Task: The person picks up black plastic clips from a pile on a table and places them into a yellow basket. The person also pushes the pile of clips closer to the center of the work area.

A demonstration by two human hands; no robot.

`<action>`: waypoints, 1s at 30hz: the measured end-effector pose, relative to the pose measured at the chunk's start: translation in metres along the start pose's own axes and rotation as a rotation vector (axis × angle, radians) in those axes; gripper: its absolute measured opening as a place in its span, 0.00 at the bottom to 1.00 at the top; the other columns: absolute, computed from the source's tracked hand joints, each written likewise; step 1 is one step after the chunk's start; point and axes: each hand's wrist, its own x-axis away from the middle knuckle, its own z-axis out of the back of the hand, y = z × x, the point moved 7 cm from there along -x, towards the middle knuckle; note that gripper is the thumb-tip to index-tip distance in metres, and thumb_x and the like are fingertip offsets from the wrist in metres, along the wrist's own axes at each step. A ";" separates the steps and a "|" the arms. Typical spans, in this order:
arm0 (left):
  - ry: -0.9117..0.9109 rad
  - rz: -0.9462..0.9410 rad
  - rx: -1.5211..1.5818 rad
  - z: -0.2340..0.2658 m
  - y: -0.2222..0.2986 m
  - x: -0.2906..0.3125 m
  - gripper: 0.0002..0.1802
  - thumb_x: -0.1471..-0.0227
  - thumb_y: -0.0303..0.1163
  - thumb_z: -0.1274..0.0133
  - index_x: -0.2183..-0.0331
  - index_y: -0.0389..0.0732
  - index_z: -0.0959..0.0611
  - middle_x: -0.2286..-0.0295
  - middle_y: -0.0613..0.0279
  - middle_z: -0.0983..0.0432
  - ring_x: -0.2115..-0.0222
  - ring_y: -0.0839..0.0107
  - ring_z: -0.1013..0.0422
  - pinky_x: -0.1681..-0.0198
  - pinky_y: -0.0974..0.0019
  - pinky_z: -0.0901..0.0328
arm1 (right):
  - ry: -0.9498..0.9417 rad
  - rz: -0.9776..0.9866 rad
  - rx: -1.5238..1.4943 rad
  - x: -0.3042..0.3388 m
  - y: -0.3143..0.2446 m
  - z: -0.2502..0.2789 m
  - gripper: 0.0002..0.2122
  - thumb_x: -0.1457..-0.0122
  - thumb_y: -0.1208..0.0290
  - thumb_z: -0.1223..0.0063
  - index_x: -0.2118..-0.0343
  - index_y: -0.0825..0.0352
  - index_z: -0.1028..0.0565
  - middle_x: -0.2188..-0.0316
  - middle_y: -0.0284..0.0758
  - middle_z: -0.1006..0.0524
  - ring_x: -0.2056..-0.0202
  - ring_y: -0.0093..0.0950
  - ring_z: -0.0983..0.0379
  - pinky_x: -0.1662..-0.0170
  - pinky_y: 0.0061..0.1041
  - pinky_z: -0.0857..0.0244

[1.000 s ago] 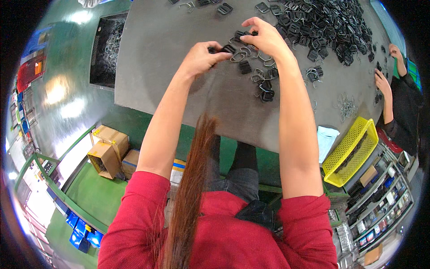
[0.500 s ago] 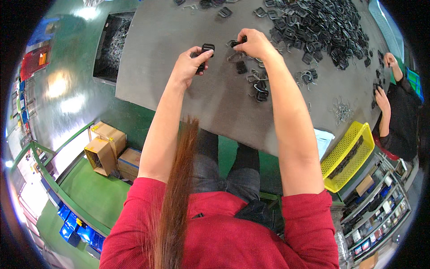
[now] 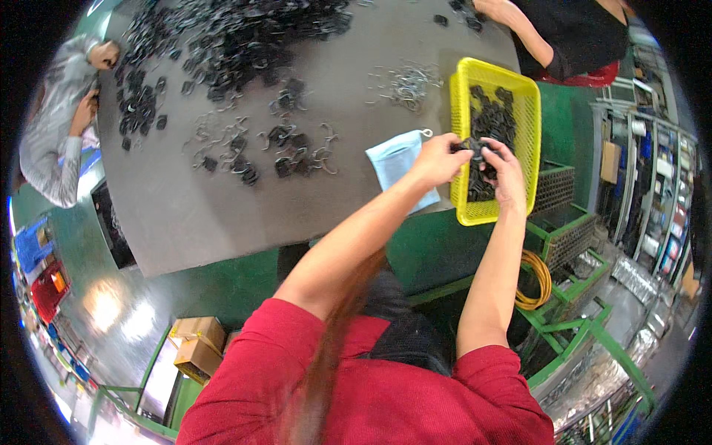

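Note:
Over the yellow basket [image 3: 461, 100] at the right, my two hands meet. My left hand [image 3: 439, 157] reaches across the basket's near-left rim, with thumb and fingers closed on a dark piece. Facing it, my right hand [image 3: 507, 172] curls its fingers round black plastic buckles [image 3: 475, 148]; how many pieces the hands hold is hard to make out. Black buckles of the same sort [image 3: 489, 115] lie heaped inside the basket, partly hidden under my hands. A light-blue face mask [image 3: 397, 159] lies on the table beside my left wrist.
A large heap of black buckles [image 3: 245, 44] covers the far table [image 3: 193, 222], with smaller clusters of buckles and wire hooks [image 3: 293, 152] nearer. Loose metal hooks [image 3: 411, 83] lie by the basket. Co-workers sit at left [image 3: 59, 126] and far right [image 3: 571, 37]. Green metal frames [image 3: 567, 230] stand at right.
The view has swung to the right. My hands have left the table's middle, where they were apart with black buckles, and have come together over the yellow basket.

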 end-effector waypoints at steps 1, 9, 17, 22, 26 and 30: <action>-0.054 0.053 -0.043 -0.026 0.001 -0.008 0.21 0.53 0.40 0.45 0.62 0.34 0.25 0.77 0.56 0.24 0.77 0.72 0.27 0.76 0.69 0.33 | 0.067 -0.023 0.007 -0.001 0.006 0.023 0.11 0.47 0.68 0.47 0.60 0.55 0.25 0.78 0.22 0.29 0.75 0.14 0.35 0.72 0.18 0.43; 0.408 -0.523 -0.496 0.037 0.048 0.003 0.23 0.57 0.35 0.44 0.57 0.39 0.26 0.57 0.49 0.30 0.53 0.55 0.35 0.48 0.60 0.41 | 0.349 0.408 0.592 -0.037 -0.006 0.051 0.18 0.47 0.68 0.47 0.53 0.66 0.30 0.53 0.40 0.30 0.56 0.33 0.31 0.51 0.32 0.38; 1.075 -0.327 -0.884 0.286 0.024 0.091 0.14 0.59 0.30 0.42 0.66 0.42 0.23 0.64 0.57 0.29 0.61 0.57 0.34 0.57 0.58 0.39 | -0.164 0.883 0.531 -0.028 -0.079 -0.255 0.11 0.52 0.77 0.49 0.63 0.61 0.26 0.62 0.34 0.27 0.59 0.36 0.30 0.55 0.31 0.36; 0.857 -0.390 -1.200 0.286 0.023 0.048 0.24 0.62 0.35 0.39 0.59 0.43 0.26 0.62 0.57 0.29 0.60 0.56 0.33 0.55 0.58 0.37 | -0.226 1.114 0.865 -0.043 -0.097 -0.354 0.15 0.53 0.79 0.50 0.60 0.58 0.28 0.58 0.31 0.30 0.54 0.35 0.34 0.54 0.34 0.36; 0.775 -0.365 -0.860 0.335 0.014 0.063 0.13 0.56 0.29 0.43 0.63 0.40 0.22 0.71 0.57 0.23 0.71 0.65 0.25 0.68 0.66 0.33 | -0.318 0.897 1.018 -0.063 -0.082 -0.354 0.15 0.55 0.70 0.41 0.63 0.59 0.28 0.62 0.35 0.29 0.56 0.37 0.33 0.55 0.36 0.36; 0.459 -0.056 0.076 0.360 0.011 0.092 0.12 0.47 0.31 0.49 0.62 0.34 0.24 0.68 0.61 0.23 0.70 0.75 0.25 0.72 0.77 0.33 | -0.534 0.483 0.486 -0.072 -0.055 -0.327 0.14 0.53 0.68 0.40 0.62 0.64 0.26 0.66 0.33 0.26 0.63 0.28 0.29 0.62 0.27 0.34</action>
